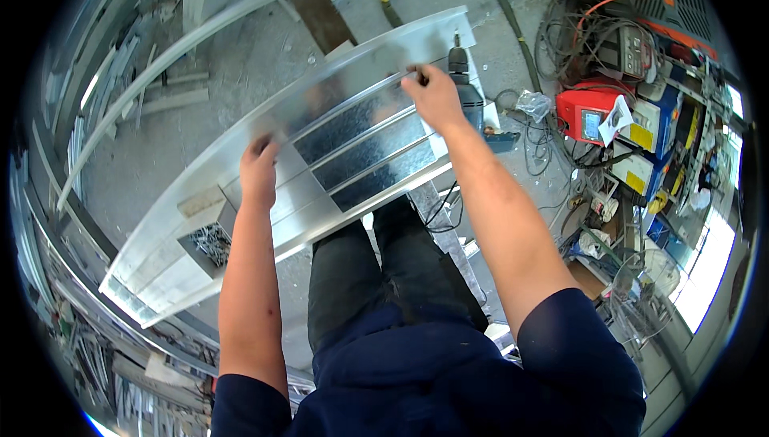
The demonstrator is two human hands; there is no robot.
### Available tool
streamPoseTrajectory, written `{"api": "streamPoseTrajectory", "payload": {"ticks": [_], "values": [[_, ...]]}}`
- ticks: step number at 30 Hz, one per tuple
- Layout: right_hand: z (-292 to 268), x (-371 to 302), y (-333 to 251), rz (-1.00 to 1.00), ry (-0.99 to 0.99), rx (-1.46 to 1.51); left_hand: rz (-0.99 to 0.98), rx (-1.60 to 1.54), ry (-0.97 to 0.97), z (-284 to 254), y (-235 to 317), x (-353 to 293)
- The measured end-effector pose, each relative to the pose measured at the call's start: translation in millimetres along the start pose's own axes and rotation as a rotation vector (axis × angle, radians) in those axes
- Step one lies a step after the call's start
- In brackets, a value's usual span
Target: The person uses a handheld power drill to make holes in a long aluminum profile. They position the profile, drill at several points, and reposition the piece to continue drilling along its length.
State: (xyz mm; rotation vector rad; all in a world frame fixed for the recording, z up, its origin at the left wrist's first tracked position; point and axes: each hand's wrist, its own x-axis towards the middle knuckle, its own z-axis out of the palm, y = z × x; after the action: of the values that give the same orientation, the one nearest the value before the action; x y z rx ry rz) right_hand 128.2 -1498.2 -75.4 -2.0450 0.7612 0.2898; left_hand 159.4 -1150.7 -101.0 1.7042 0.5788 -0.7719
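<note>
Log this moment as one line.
Left hand: curled over silver metal panel | Right hand: curled near end of upper metal strip, beside power drill | Grips: unclear | Nearby: box of small metal pieces

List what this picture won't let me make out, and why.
In the head view:
Left hand: whether it grips anything; it is curled and blurred.
Right hand: what, if anything, it pinches; the curled fingers hide it.
Metal pieces in the box: too small to tell their kind.
Grey-and-orange machine: cut off by the upper edge.
</note>
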Motion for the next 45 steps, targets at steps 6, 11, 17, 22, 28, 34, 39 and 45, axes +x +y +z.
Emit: {"api": "streamPoseTrajectory", "payload": {"ticks": [6,11,17,22,28,34,39,45], "values": [[-56.7,-71.6,32.1,0.165,0.346,-0.077,0.109,0.405,0.132,-27.4,-20.0,-38.9],[-84.6,-99.8,66.8,0.126,0.273,-0.515,0.111,0.499,0.067,-57.8,-68.4,-87.6],[-54.6,-74.6,73.0,0.206,0.249,-0.465,0.020,0.597,0.019,-45.6,-81.5,-151.7],[-67.8,-71.6,53.1,0.377,0.213,-0.246,0.135,0.562,-0.195,24.2,-40.4,-175.0],[-93.9,-213.3,13.2,0.172,-0.125,0.161,-0.080,-0.317,-0.657,133.1,-15.3,-191.6],[-99.2,-163.3,68.2,0.157,0.117,-0.528,-0.671,-0.661,-0.754,112.9,-23.9,-213.8],[-73.0,-103.6,90.1,0.395,-0.040,-0.636,-0.667,-0.662,-0.663,73.5,-22.5,-234.3],[-64.5,-99.6,82.6,0.448,-0.046,-0.642,-0.523,-0.716,-0.638,55.6,-20.2,-234.7]]}}
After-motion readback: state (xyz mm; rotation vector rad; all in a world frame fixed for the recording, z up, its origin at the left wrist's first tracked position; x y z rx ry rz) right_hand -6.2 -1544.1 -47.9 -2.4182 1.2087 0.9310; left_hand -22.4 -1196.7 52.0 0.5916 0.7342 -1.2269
